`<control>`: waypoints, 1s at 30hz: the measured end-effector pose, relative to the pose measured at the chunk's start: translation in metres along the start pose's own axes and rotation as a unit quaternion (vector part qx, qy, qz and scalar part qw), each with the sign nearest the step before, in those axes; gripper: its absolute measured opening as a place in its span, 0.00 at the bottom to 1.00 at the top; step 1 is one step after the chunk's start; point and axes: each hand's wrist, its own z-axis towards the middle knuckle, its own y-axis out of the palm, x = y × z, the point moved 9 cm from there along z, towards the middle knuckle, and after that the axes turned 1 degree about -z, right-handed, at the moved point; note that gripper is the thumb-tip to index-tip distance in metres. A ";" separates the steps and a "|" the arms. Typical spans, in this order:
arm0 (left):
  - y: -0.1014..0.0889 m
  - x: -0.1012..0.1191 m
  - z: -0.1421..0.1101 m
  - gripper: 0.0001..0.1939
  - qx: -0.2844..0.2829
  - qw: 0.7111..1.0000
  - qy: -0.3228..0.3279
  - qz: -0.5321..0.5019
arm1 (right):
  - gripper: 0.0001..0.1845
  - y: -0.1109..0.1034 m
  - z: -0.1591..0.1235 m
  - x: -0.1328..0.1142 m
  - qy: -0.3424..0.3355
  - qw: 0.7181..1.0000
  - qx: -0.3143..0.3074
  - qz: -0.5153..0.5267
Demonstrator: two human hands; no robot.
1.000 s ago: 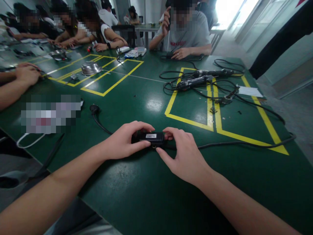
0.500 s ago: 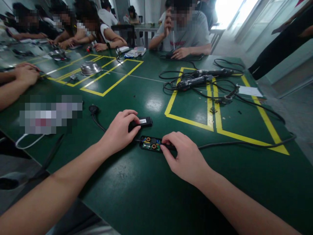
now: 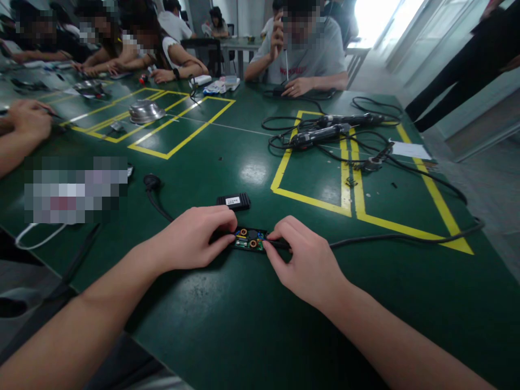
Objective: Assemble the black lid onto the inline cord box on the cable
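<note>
An uncovered black case with a circuit board (image 3: 252,238) lies on the green table, its copper coils and glass fuse facing up. My left hand (image 3: 203,235) pinches its left end between thumb and fingers. At the right end, my right hand (image 3: 304,257) grips the case where a black cable (image 3: 377,238) leaves it. Just behind the case rests a ribbed black cover (image 3: 234,201) with a white label, untouched. A black power plug (image 3: 152,182) stands to the left, its cord running under my left hand.
Two electric screwdrivers (image 3: 320,136) with coiled cords lie at the back right, near loose screws (image 3: 350,182) and white paper (image 3: 410,150). A metal bowl (image 3: 146,111) stands at the back left. Across the table a person (image 3: 300,65) holds a screwdriver; other people sit at left.
My left hand has let go of the black cover and moved down to the left end of the circuit board case. My right hand has stayed at the right end.
</note>
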 end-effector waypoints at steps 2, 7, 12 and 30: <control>-0.004 0.002 -0.001 0.07 0.015 1.000 0.010 -0.011 | 0.06 -0.003 0.000 -0.002 -0.004 1.000 0.011 0.003; -0.016 0.004 -0.002 0.08 0.046 0.997 0.014 -0.062 | 0.07 -0.010 0.000 -0.003 -0.003 0.999 0.040 0.038; -0.011 0.003 -0.001 0.07 0.017 0.997 0.013 -0.080 | 0.08 -0.007 0.001 -0.001 0.001 0.998 0.029 0.050; -0.014 -0.009 0.000 0.08 0.082 0.996 0.018 -0.028 | 0.09 -0.002 0.002 0.000 -0.007 1.000 0.011 -0.014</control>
